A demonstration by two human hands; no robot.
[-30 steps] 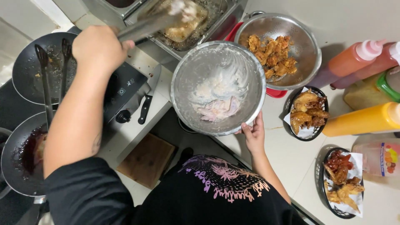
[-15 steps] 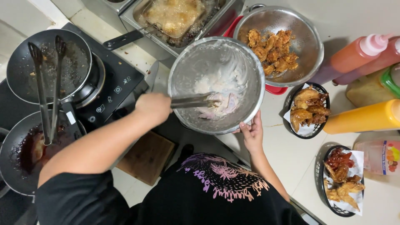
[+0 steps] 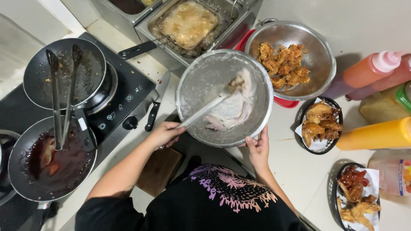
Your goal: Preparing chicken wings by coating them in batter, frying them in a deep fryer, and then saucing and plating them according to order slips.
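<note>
Step in hand: coating raw chicken pieces (image 3: 233, 112) in flour inside the steel mixing bowl (image 3: 201, 72); judged mid-step, since the pieces are floured but remain in the bowl.
Left hand (image 3: 165, 133): grip closed around the handle end of metal tongs (image 3: 205, 108); the tong tips reach into the bowl at the chicken, apparently pinching a floured piece.
Right hand (image 3: 258, 147): fingers curled over the bowl's near rim, steadying it.
Bowl position: held at the edge of the surface (image 3: 295, 167), in front of the body.
Next move, as judged: calls for a firm pinch on one piece and a clean lift clear of the rim.
Surroundings: fryer basket (image 3: 188, 23) in bubbling oil just beyond the bowl; colander of fried chicken (image 3: 284, 64) beside it; two dark pans (image 3: 64, 68) on the hob (image 3: 128, 96), a second pair of tongs across them.
Obstructions: a knife (image 3: 156, 102) near the left hand; sauce bottles (image 3: 376, 134) and filled serving baskets (image 3: 319, 124) crowd the right.
</note>
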